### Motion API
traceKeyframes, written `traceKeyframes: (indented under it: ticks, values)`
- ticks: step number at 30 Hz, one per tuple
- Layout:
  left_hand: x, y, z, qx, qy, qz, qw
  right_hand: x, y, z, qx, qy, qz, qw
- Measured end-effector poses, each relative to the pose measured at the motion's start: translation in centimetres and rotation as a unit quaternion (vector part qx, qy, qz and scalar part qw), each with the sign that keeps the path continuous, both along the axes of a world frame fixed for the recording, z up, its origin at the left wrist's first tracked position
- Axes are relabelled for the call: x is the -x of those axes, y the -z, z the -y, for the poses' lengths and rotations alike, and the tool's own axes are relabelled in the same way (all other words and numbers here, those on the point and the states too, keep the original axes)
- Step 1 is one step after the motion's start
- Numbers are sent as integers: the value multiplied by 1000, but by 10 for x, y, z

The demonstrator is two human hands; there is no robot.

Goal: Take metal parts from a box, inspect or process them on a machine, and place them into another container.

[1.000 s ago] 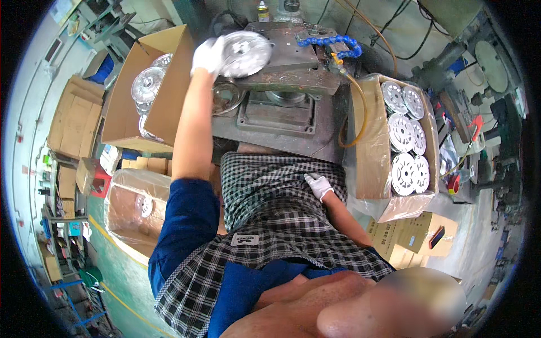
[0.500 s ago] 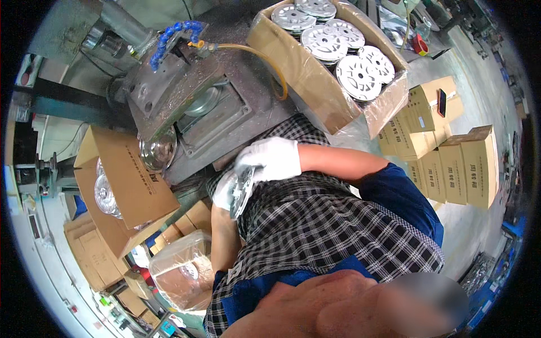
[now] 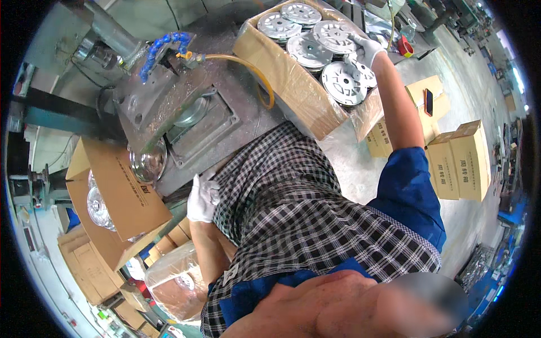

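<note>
My right hand (image 3: 369, 50), in a white glove, reaches into the large carton (image 3: 293, 81) at the top right. Its fingers are closed on the rim of a silver metal disc with cut-out slots (image 3: 333, 37), above other stacked discs (image 3: 342, 83). My left hand (image 3: 202, 200), also gloved, is by my lap near the press table's front edge. Nothing is in it; the thumb points up and the fingers are loosely bent, partly apart. Ahead of it lies the machine's metal bed (image 3: 217, 132), with a round shiny part (image 3: 193, 112) in the middle.
An open carton (image 3: 127, 197) with shiny discs stands at the left, beside a bowl-like shiny disc (image 3: 149, 161). A blue jointed hose (image 3: 160, 49) and a yellow tube (image 3: 242, 59) run over the machine. Closed cartons (image 3: 459, 160) and a phone (image 3: 428, 102) are at the right.
My hands have parted; the shiny disc is no longer between them. The right hand has moved up and right to the carton's discs. The left hand stays by my lap, now holding nothing.
</note>
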State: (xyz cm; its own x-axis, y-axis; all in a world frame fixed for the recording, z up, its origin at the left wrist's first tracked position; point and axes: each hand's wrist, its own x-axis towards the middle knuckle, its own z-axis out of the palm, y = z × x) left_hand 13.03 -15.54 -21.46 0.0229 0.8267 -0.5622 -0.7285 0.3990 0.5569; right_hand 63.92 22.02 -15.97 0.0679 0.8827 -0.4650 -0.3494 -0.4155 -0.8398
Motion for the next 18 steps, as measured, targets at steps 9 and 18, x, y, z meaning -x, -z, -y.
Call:
traceKeyframes:
  ticks: [9, 18]
  values:
    - [41, -18, 76, 78, -148, -227, 959, -9, 39, -69, 41, 38, 352, 934]
    - [95, 17, 160, 101, -227, -171, 953, 19, 11, -26, -66, -145, 724, 672]
